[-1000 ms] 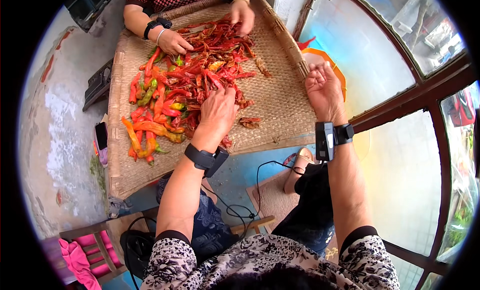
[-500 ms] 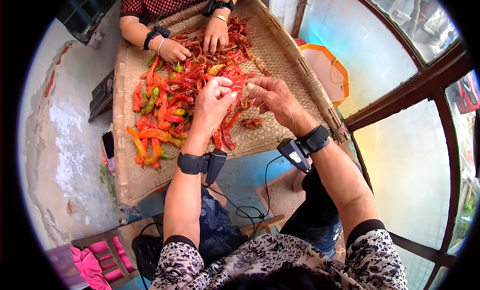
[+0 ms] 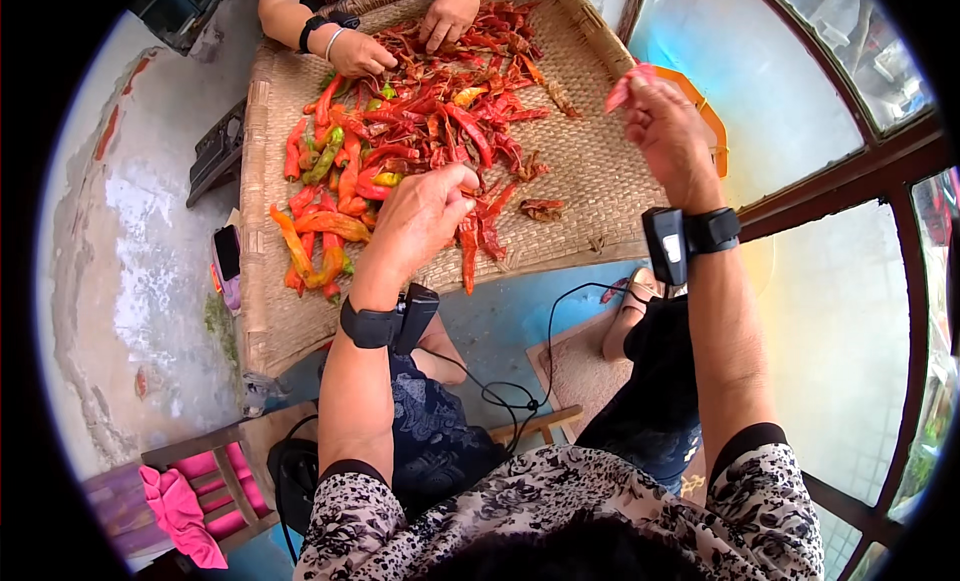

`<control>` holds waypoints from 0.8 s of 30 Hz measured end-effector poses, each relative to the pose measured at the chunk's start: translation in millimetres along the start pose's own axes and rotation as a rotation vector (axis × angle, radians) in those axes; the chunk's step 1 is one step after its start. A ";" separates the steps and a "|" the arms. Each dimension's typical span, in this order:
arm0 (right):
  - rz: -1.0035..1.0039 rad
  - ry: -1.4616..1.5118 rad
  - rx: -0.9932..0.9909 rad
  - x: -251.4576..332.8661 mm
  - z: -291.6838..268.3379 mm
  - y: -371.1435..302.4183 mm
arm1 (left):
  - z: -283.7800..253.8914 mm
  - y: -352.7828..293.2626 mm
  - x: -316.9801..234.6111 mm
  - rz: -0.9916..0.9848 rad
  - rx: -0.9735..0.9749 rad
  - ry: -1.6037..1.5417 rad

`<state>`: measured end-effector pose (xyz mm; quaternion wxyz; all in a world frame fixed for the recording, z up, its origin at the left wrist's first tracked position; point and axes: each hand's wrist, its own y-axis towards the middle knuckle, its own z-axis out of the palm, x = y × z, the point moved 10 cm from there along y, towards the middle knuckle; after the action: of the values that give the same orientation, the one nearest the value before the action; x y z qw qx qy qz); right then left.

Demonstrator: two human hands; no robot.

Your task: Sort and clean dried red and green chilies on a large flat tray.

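Observation:
My right hand (image 3: 668, 131) is raised over the right rim of a large woven tray (image 3: 590, 166), pinching a red chili pepper (image 3: 626, 85) between thumb and fingers. At the near side of the pepper heap, my left hand (image 3: 422, 219) is closed in a pinch; whatever its fingertips hold, if anything, is hidden. Wrinkled dark-red dried chilies (image 3: 430, 121) fill the middle of the tray. Smoother orange, red and green peppers (image 3: 322, 231) lie along its left part. A small dried cluster (image 3: 542, 210) rests apart on the weave, right of my left hand.
Across the tray, another person's two hands (image 3: 362, 55) work in the chilies. An orange-rimmed container (image 3: 714, 121) stands beyond the right rim, near framed windows (image 3: 830, 311). A black cable (image 3: 545, 366) hangs between my wrist devices. A phone (image 3: 228, 251) lies by the left wall.
My right hand has moved right and away from the heap, carrying a red chili pepper. My left hand stays near the pile. The view has shifted, so the tray sits higher.

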<state>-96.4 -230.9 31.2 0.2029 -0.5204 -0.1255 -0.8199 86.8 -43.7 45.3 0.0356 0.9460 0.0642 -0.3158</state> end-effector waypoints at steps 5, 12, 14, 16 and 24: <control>0.046 0.440 -0.387 -4.2 -75.4 6.5 | 5.0 -16.6 -8.1 0.102 -0.022 0.196; 0.041 -0.327 0.112 -18.0 7.4 -10.4 | 27.3 -10.7 -16.0 0.218 -0.035 0.216; -0.151 -1.056 0.465 -33.8 54.3 -26.3 | 32.2 -4.3 -14.8 0.185 -0.001 0.254; -0.306 -1.336 0.618 -57.1 70.7 -45.2 | 29.8 0.9 -18.5 0.190 -0.054 0.279; -0.276 -1.544 0.664 -87.4 68.0 -53.7 | 3.4 11.7 -25.8 0.182 -0.283 0.066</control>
<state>-33.9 -137.3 -18.5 0.1009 -0.8272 -0.5249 -0.1732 66.0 -58.2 58.4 0.1948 0.9432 0.0234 -0.2681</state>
